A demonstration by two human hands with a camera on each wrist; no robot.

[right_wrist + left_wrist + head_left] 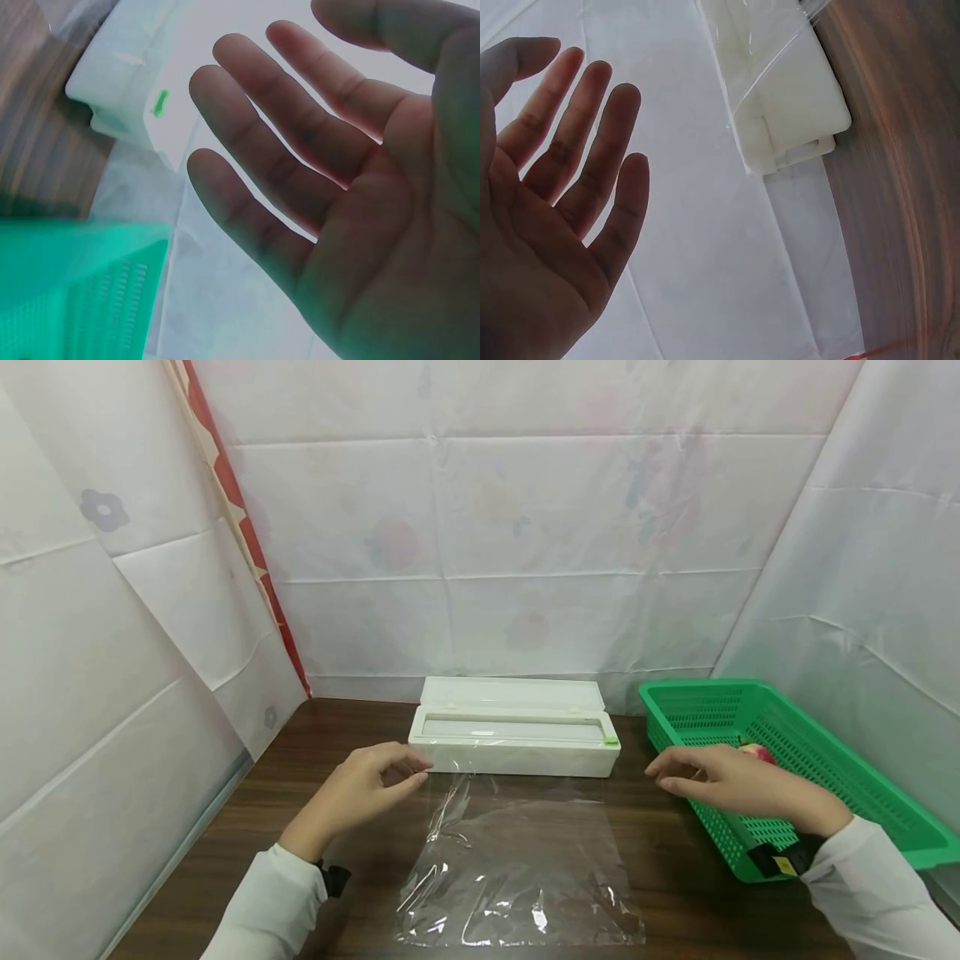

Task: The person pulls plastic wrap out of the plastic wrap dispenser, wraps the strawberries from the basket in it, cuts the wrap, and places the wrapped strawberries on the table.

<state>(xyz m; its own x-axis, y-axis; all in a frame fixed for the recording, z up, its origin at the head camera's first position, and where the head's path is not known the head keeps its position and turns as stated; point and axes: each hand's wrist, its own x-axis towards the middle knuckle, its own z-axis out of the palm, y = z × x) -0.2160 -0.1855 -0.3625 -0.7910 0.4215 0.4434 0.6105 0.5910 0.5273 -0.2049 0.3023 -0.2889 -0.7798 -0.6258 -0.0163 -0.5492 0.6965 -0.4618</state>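
Left grip [366,787] apart beside glossy film [525,860], right grip [731,781] apart near perforated basket [810,747].

A makeshift booth is shown: a dark wood-grain table [360,727] is closed in at back, left and right by pale sheets [525,510], crossed by fold creases and printed with faint flowers. A kitchen touch is given by a wrap box [517,758], film [525,860] and a green basket [701,685]. The room beyond is hidden, so home or studio can't be told.
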